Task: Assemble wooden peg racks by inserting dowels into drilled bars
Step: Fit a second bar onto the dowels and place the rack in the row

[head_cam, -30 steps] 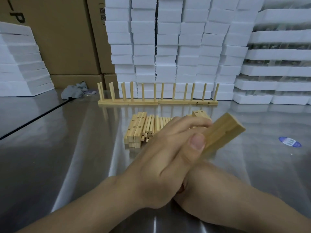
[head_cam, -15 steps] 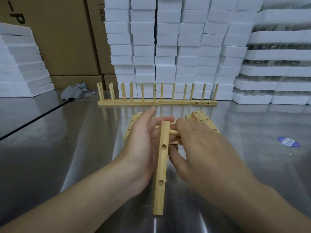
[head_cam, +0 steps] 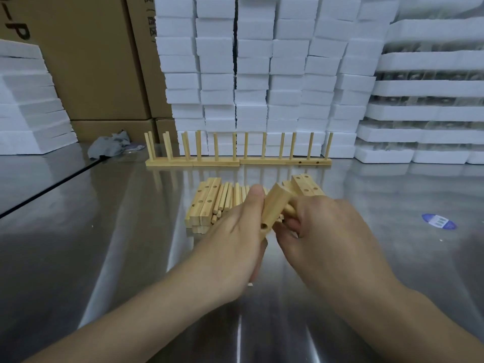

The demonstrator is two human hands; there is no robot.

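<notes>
My left hand [head_cam: 235,242] grips a drilled wooden bar [head_cam: 273,210], tilted up and away from me, with one hole showing near its lower end. Right beside it, my right hand [head_cam: 324,231] pinches a short dowel [head_cam: 288,209] against the bar's right side. Behind my hands lies a pile of loose dowels [head_cam: 230,197], with drilled bars stacked at its left [head_cam: 205,203] and right [head_cam: 305,186]. Finished peg racks [head_cam: 238,159] stand in a row further back, their dowels upright.
The work surface is a shiny steel table [head_cam: 91,244]. White foam blocks [head_cam: 262,74] and cardboard boxes [head_cam: 86,61] are stacked along the back. A grey rag [head_cam: 108,146] lies at the back left, a blue sticker [head_cam: 438,221] on the right.
The bar has tilted from lying lengthwise toward me to pointing up and away. My left hand now wraps its lower part, and my right hand has shifted to its right side with the dowel.
</notes>
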